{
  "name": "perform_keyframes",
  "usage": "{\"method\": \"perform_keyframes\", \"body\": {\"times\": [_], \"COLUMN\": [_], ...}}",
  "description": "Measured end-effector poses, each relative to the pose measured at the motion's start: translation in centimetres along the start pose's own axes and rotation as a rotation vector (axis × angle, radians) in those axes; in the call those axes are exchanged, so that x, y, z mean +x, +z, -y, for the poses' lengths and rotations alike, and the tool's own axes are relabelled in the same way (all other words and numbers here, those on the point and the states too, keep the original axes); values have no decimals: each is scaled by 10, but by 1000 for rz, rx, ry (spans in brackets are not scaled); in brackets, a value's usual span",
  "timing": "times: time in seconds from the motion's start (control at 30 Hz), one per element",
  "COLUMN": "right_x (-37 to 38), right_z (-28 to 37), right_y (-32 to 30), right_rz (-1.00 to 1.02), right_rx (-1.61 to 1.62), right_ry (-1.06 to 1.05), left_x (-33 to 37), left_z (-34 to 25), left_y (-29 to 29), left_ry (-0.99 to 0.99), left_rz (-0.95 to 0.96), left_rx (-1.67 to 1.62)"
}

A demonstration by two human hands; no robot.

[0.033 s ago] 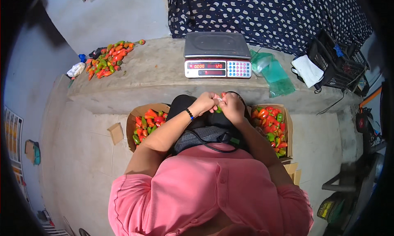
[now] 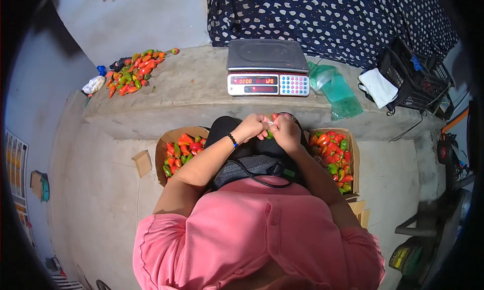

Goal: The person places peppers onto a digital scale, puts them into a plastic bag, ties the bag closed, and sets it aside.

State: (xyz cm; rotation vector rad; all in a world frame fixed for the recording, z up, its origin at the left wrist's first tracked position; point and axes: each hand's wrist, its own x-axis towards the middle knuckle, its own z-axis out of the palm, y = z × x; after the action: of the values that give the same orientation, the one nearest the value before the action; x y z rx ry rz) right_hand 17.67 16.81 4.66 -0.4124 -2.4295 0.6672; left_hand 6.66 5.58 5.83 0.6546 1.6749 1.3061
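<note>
My left hand (image 2: 253,127) and my right hand (image 2: 287,132) meet over my lap, fingers closed in a pinch. Between the fingertips is a small whitish twist that looks like the neck of a thin plastic bag (image 2: 270,123). Red and green peppers (image 2: 274,116) show just around it, partly hidden by my fingers. Beside my left leg a cardboard box (image 2: 161,154) holds red and green peppers. Another cardboard box (image 2: 356,161), also full of peppers, stands beside my right leg.
On the concrete ledge (image 2: 186,88) ahead sit a lit digital scale (image 2: 268,63), a pepper pile (image 2: 132,75) at left, and green plastic bags (image 2: 337,91). Black crates (image 2: 413,83) with a white cloth (image 2: 379,87) stand at right. A cardboard piece (image 2: 142,163) lies on the floor.
</note>
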Motion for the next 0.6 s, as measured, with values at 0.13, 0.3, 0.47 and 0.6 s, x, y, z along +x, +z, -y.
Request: {"method": "perform_keyframes", "body": {"times": [0.13,0.3,0.47,0.6], "right_x": [-6,1,-3,-12], "right_z": [-6,5,-2,1], "right_y": [-4,-29,-41,-39], "right_rz": [76,107,-60,-135], "right_rx": [50,172,0,-99], "right_ry": [-30,-136,-165,-183], "left_x": [-12,-6,-2,3], "left_z": [-11,-2,2,-4], "left_y": [-4,-16,5,22], "left_ry": [-65,-185,-304,-308], "left_rz": [155,394,353,213], "left_rx": [26,-463,-827,-812]}}
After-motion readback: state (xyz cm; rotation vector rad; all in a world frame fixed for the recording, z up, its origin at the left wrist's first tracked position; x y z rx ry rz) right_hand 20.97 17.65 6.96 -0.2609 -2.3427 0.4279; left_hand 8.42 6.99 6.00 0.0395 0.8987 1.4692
